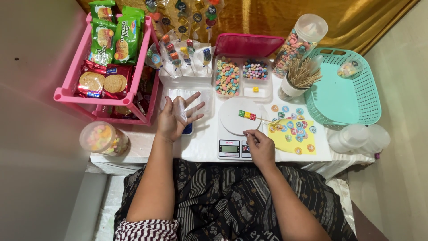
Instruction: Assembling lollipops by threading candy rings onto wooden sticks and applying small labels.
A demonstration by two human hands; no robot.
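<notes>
My left hand (176, 118) is raised over a stack of clear plastic bags (203, 96), fingers spread, with one small clear plastic bag (180, 108) lying against its palm and fingers. My right hand (260, 145) rests by the front edge of a white kitchen scale (232, 125); thumb and fingers are pinched together and I see nothing in them. On the scale's round plate lies a thin wooden skewer (247, 115) threaded with green, yellow and red candy cubes, its bare end pointing right.
A pink rack (71, 85) of biscuit packs stands at the left, with a candy jar (103, 138) in front. At the back are wrapped candy skewers (183, 56), a divided candy tray (243, 76), a tall jar of rings (301, 42), a cup of sticks (299, 80), a teal basket (343, 89) and a yellow sticker sheet (294, 134).
</notes>
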